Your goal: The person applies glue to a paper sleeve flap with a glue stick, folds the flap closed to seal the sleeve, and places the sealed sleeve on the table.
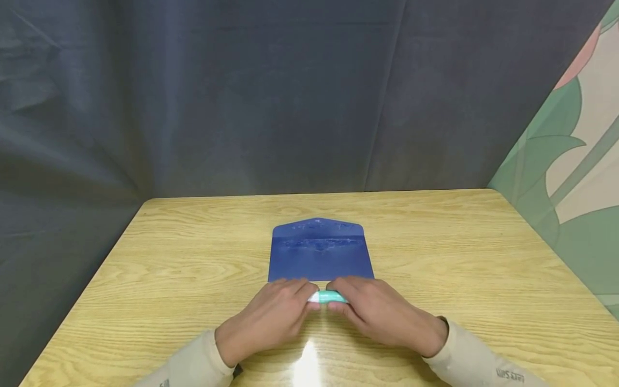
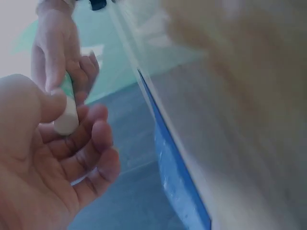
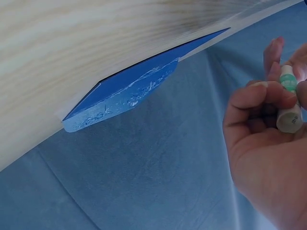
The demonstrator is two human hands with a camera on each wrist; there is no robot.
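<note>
Both hands grip a white and green glue stick [image 1: 331, 296], held level just above the table at the near edge of the envelope. My left hand [image 1: 273, 313] pinches its white end between thumb and fingers. On the green end, my right hand [image 1: 384, 313] has thumb and fingers curled round the tube. Flat on the table lies a blue envelope [image 1: 319, 263], its flap [image 1: 317, 228] folded open and pointing away from me. Whitish smears show on the flap and along its fold. The round white end [image 2: 66, 122] of the tube shows in the left wrist view.
The wooden table [image 1: 193, 252] has a yellowish grain and a bright reflection near the front. A dark cloth [image 1: 271, 107] hangs behind it and along the left side. To the right stands a wall [image 1: 570, 204] with a leaf pattern.
</note>
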